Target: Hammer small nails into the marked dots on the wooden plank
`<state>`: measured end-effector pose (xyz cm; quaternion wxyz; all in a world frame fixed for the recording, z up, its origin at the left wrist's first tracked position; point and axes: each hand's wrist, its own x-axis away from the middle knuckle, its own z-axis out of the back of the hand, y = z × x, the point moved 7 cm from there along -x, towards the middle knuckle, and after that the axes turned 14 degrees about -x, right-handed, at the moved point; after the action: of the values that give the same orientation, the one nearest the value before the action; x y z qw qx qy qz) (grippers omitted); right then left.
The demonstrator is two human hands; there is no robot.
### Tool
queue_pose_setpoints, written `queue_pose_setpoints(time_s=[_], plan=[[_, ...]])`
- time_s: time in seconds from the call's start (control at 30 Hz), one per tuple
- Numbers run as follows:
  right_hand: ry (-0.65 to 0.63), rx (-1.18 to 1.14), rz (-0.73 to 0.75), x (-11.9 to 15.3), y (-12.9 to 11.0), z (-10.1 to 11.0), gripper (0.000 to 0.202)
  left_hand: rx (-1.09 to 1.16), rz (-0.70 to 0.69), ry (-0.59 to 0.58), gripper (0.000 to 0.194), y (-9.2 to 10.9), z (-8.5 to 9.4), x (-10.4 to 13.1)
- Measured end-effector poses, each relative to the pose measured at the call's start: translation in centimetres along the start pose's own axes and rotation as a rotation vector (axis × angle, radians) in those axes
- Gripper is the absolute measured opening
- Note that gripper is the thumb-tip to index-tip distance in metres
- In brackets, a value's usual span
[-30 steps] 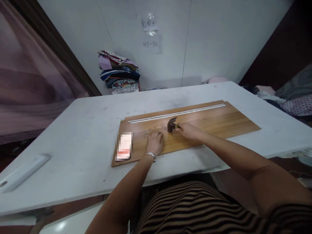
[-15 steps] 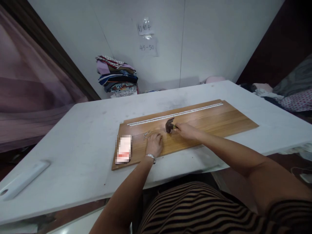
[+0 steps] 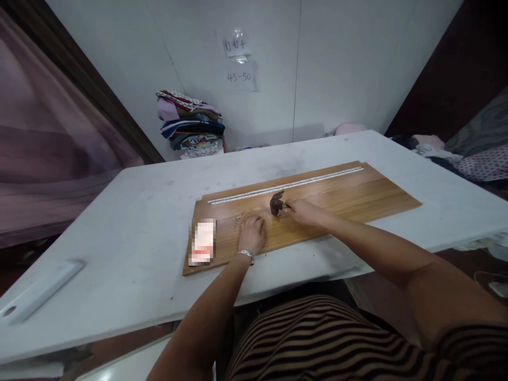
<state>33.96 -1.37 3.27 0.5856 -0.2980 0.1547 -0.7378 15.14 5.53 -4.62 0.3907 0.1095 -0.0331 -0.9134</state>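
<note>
My right hand [image 3: 304, 212] is wrapped round the handle of a claw hammer [image 3: 276, 204]. Its dark head is low over a wooden board [image 3: 337, 198], claw pointing up and away from me; whether it touches the wood I cannot tell. To its left my left hand [image 3: 252, 234] rests on the board, palm down, fingers a little apart and slightly bent. A silver bracelet circles that wrist. Several nails [image 3: 239, 217] lie loose just beyond the left fingers. Two thin white strips [image 3: 286, 186] run side by side along the board's far edge.
At the board's left end lies a phone-like slab with a blurred-out face [image 3: 203, 242]. A long white object with a hole [image 3: 43, 291] lies at the left of the white table [image 3: 130, 222]. Folded clothes [image 3: 192, 124] are stacked by the wall, under handwritten paper notes [image 3: 239, 76].
Almost nothing differs. Both hands and the hammer hold nearly the same places, with only a very slight shift of the whole view.
</note>
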Motion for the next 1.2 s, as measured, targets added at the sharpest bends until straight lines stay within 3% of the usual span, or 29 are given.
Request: queue_pose_setpoints(time_s=[0.73, 1.2], plan=[[-0.021, 0.024, -0.009, 0.09, 0.03, -0.39, 0.039, 0.009, 0.0, -0.012, 0.035, 0.28, 0.6, 0.03], [-0.008, 0.009, -0.005, 0.0, 0.16, -0.15, 0.039, 0.014, -0.006, 0.007, 0.033, 0.0, 0.07, -0.05]])
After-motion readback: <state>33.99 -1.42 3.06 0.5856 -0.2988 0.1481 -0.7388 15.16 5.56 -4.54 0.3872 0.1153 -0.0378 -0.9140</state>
